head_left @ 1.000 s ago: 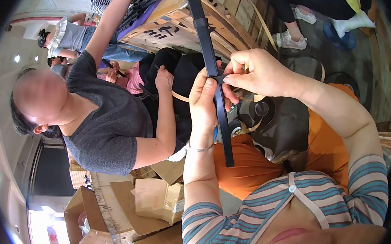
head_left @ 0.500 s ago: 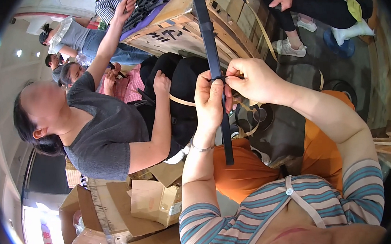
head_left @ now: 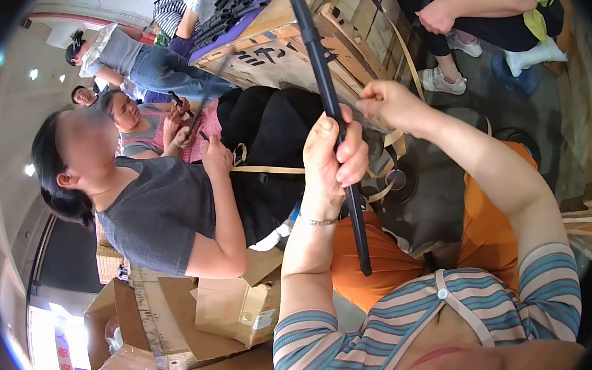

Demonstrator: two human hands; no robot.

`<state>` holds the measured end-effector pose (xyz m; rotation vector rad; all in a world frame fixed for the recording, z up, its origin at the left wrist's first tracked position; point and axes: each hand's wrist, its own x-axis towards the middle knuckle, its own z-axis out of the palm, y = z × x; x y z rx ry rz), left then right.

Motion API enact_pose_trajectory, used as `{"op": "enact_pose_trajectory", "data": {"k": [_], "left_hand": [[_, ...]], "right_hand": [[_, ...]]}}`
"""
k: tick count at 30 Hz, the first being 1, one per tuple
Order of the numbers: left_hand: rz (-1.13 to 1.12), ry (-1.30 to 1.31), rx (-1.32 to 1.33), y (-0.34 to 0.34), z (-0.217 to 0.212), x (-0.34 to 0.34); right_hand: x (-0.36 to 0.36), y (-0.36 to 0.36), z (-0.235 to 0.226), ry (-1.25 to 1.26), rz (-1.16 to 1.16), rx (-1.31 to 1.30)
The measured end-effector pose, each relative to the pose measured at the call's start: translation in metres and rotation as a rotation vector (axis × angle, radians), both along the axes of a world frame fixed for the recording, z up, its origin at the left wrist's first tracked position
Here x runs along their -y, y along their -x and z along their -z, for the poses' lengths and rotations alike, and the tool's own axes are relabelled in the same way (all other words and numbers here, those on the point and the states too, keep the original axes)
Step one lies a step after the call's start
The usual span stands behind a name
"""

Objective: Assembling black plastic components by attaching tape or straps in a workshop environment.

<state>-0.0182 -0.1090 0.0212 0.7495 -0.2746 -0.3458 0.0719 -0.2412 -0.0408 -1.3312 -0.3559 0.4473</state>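
Looks like a packing workshop: wooden crates stacked with black strips just beyond the fingers, open cardboard boxes below them, seated workers crowded close beside on the floor.

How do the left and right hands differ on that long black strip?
The left hand is wrapped around the long black strip, fingers curled over it; the right hand sits beside it, fingertips pinched, and whether they touch the strip cannot be told. The left hand sits lower and nearer the camera; the right hand sits higher. The left wrist wears a thin bracelet; the right wrist shows none. Both are bare and raised.
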Motion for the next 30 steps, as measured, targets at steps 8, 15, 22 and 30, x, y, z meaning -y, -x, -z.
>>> {"op": "enact_pose_trajectory", "data": {"k": [8, 15, 22, 30], "left_hand": [[-0.015, -0.051, -0.064, -0.003, 0.001, -0.009], [-0.179, -0.338, -0.011, 0.006, -0.001, -0.006], [-0.219, -0.767, 0.076, 0.003, 0.01, 0.011], [0.213, -0.451, -0.046, -0.003, 0.032, 0.006]], "right_hand": [[0.02, -0.003, -0.032, -0.416, -0.062, 0.047], [0.027, 0.025, -0.057, -0.33, -0.034, 0.414], [0.028, 0.029, -0.056, -0.292, -0.185, 0.388], [0.051, 0.0, -0.053, -0.246, 0.045, 0.304]]}}
